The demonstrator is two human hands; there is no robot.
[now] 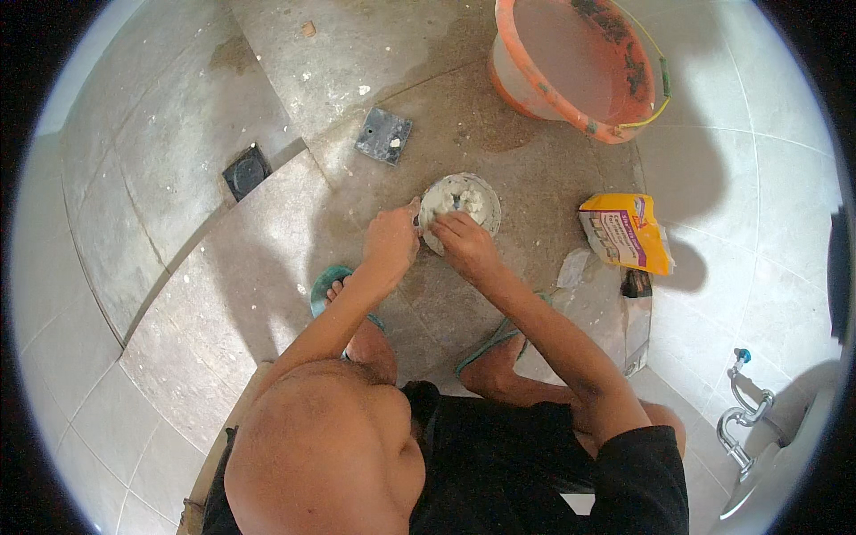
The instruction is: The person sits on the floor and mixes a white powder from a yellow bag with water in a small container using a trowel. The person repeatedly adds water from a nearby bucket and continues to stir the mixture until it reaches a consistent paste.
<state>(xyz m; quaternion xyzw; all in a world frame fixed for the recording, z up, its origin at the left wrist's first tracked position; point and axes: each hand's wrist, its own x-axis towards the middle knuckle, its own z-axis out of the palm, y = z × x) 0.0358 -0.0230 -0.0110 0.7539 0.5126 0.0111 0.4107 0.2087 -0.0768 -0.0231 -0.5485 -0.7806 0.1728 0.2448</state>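
A small round bowl [497,214] of whitish paste [470,195] stands on the floor in front of me, between and beyond my feet. My left hand [390,241] is closed on the bowl's left rim, with the thumb up along the edge. Over the near part of the bowl, my right hand [468,245] has its fingers pinched together at the paste. What the right fingers hold is hidden; a small dark bluish bit [456,203] shows in the paste just beyond them.
An orange-rimmed bucket [508,45] of cloudy water stands at the far right. A yellow bag [629,234] leans by the white tiled wall. A square dark plate [383,136] lies beyond the bowl, near a black square drain [247,172]. Chrome pipework [736,428] juts out at right.
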